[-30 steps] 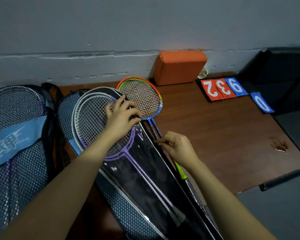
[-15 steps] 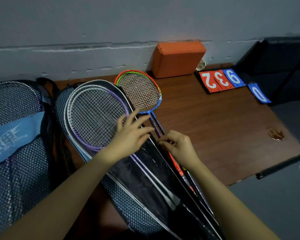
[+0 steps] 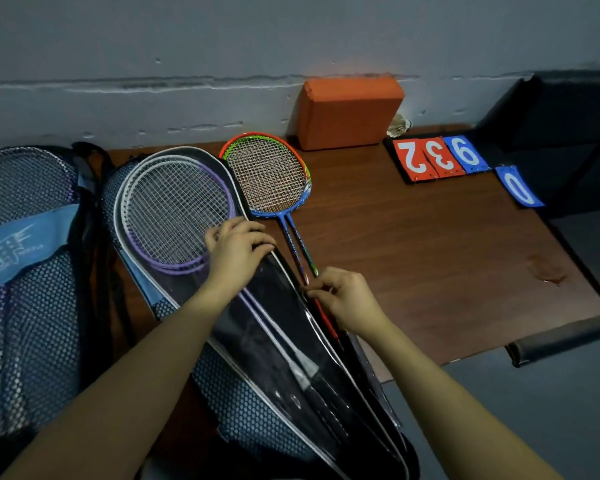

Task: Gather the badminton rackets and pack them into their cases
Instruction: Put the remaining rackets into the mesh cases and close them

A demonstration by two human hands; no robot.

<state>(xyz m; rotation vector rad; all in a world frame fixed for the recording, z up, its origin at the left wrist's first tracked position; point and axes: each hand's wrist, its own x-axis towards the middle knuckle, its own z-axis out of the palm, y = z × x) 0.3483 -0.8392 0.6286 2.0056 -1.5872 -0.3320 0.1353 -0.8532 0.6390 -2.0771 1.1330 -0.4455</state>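
Observation:
Two white-and-purple rackets (image 3: 174, 216) lie stacked in an open black case (image 3: 291, 341) on the wooden table (image 3: 430, 258). My left hand (image 3: 236, 251) rests on the case at the rackets' throat, fingers curled over the case's edge. My right hand (image 3: 343, 299) pinches something small at the case's right edge, apparently the zipper pull. Just right of the case lie two more rackets, orange-green and blue (image 3: 267, 178), heads toward the wall, shafts running under my right hand. A blue mesh case (image 3: 243, 400) lies beneath the black one.
Another mesh racket bag (image 3: 25, 271) with a blue band lies at the left. An orange block (image 3: 350, 112) leans on the wall, a shuttlecock (image 3: 400, 126) beside it. Score cards (image 3: 440, 157) sit at the back right. A dark bar (image 3: 561, 341) lies at the table's right front edge.
My left hand slid down from the racket strings to the case edge by the throat, fingers spreading then curling. My right hand stayed at the case's right edge.

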